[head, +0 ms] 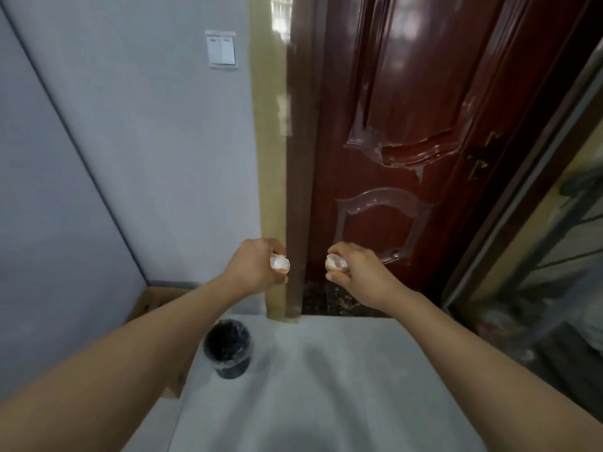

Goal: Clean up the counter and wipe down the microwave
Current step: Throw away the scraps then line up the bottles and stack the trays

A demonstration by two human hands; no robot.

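a: item one?
b: small pale, translucent crumpled lump (280, 263), pinched by the curled fingers of the left hand (257, 270). it shows at the fingertips, on the side facing the other hand. what it is made of cannot be told.

a: item two?
b: a second small pale, glossy lump (335, 262), held in the curled fingers and thumb of the right hand (360, 272), at the fingertips and facing the first lump. the two are apart, at about the same height.

a: writing, brands, labels?
b: none readable on either lump; both are blurred.

a: long axis, heading?
b: both look roundish; no long axis or pointing end can be told.

a: surroundings?
b: round black bin with a dark liner (228, 349), on the pale grey floor (326, 386), below the left fingers. brown cardboard box (156, 300) beyond the left forearm. glossy dark red panelled door (408, 125) past both sets of fingertips, brass handle (483, 158) at its right edge. white double wall switch (222, 50) on the grey wall (146, 158), high above the left fingers.
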